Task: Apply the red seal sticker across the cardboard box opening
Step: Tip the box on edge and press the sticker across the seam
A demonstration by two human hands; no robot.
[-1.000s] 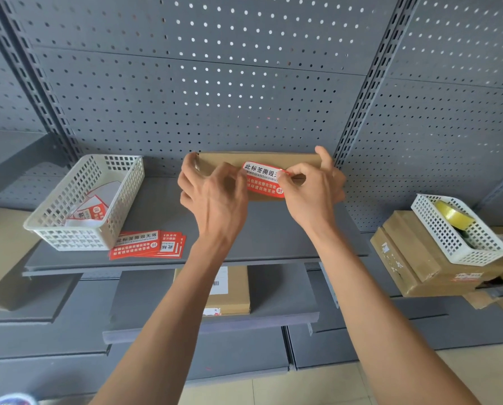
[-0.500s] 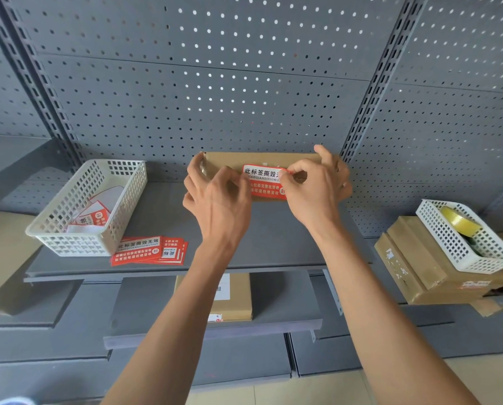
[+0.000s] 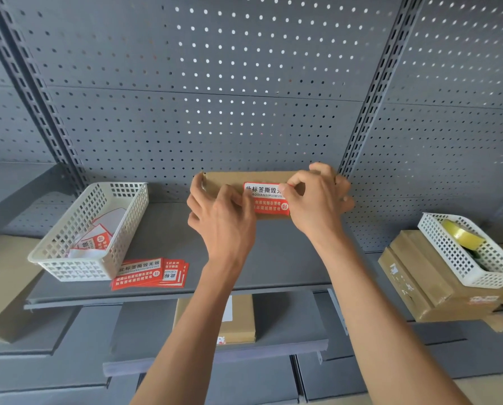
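Observation:
A flat cardboard box point(image 3: 229, 178) stands on its edge at the back of the grey shelf point(image 3: 162, 235), against the pegboard. A red and white seal sticker point(image 3: 266, 198) lies on the box's front face, near the middle. My left hand point(image 3: 221, 217) grips the box's left end, its thumb pressing the sticker's left edge. My right hand point(image 3: 317, 200) holds the box's right end, with thumb and forefinger pinched at the sticker's upper right corner. The hands hide both ends of the sticker and much of the box.
A white basket point(image 3: 92, 232) with sticker backings sits on the shelf's left, a stack of red stickers point(image 3: 150, 273) in front of it. At right, another white basket point(image 3: 472, 252) with a tape roll point(image 3: 460, 235) rests on stacked cardboard boxes point(image 3: 419, 276). One box point(image 3: 238, 317) lies on a lower shelf.
Both hands stay on the box and sticker. The sticker now lies flatter on the box face, and the right fingers have shifted slightly along its upper right corner.

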